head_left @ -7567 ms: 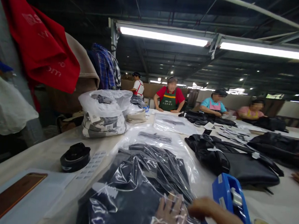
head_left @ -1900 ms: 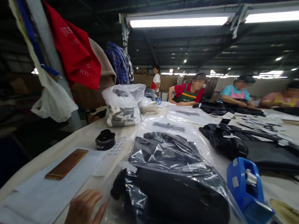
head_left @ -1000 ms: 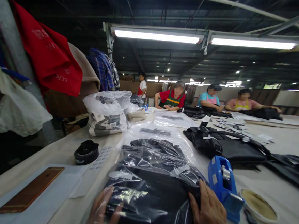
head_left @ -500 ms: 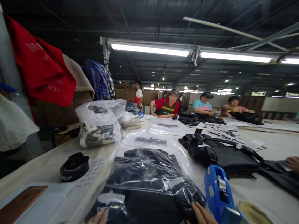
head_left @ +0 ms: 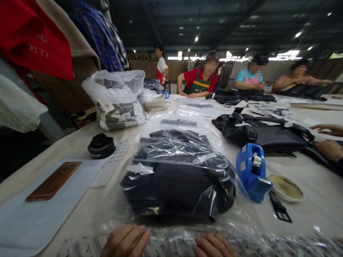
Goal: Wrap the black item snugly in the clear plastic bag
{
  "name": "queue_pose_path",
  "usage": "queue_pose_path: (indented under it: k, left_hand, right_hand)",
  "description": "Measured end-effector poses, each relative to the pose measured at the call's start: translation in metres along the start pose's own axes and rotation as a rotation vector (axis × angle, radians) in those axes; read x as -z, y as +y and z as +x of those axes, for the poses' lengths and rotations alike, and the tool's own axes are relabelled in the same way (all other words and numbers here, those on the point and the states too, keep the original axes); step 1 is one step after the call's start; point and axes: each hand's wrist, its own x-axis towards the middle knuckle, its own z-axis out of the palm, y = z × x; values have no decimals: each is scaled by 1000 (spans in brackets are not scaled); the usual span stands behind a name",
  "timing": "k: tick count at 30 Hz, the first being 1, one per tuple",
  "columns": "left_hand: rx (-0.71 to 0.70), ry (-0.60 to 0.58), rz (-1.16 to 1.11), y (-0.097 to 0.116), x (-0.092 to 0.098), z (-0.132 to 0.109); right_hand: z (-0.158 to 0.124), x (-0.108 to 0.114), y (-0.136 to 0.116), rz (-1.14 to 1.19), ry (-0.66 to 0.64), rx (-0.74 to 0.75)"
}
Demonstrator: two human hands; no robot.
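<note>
A black bag-like item [head_left: 181,192] lies inside a clear plastic bag [head_left: 111,208] on the table in front of me. The plastic spreads toward the table's front edge. There my left hand [head_left: 126,243] is closed on the plastic bag's near edge, with its fingers curled together and the thumb hidden. To its right, my right hand [head_left: 217,251] grips the same edge in a like way, its thumb also out of sight. A blue tape dispenser [head_left: 249,173] stands right of the plastic bag, beside a shallow dish [head_left: 286,187] and a black buckle strap [head_left: 280,206].
A phone [head_left: 53,181] lies on white sheets at the left, near a black roll [head_left: 101,145]. Behind stands a stuffed plastic sack [head_left: 117,101]. Another black bag [head_left: 279,136] lies at the right, near a co-worker's hands [head_left: 331,149]. Several people sit across the table.
My view has tilted down. Both hands have drawn back from the sides of the black item to the near edge of the plastic. A co-worker's second hand has appeared at the right.
</note>
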Motion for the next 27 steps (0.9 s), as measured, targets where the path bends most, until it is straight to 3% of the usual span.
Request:
queue_pose_path:
  k: [3, 8, 13, 16, 22, 27]
  left_hand:
    - [-8, 92, 28, 8, 2, 34]
    - [-134, -168, -25, 4, -30, 64]
    - [-274, -196, -74, 3, -62, 64]
    - [-262, -209, -161, 1, -73, 60]
    - [-213, -233, -257, -4, -81, 52]
    - [-235, -268, -220, -3, -83, 48]
  right_hand:
    - [2, 9, -10, 113, -155, -68]
    - [-1, 12, -5, 47, -156, -124]
    - [-9, 4, 0, -18, -114, -178]
    - [-14, -2, -2, 8, -89, -267]
    - [-24, -3, 4, -14, -67, -420]
    - [-25, 11, 6, -55, -168, -355]
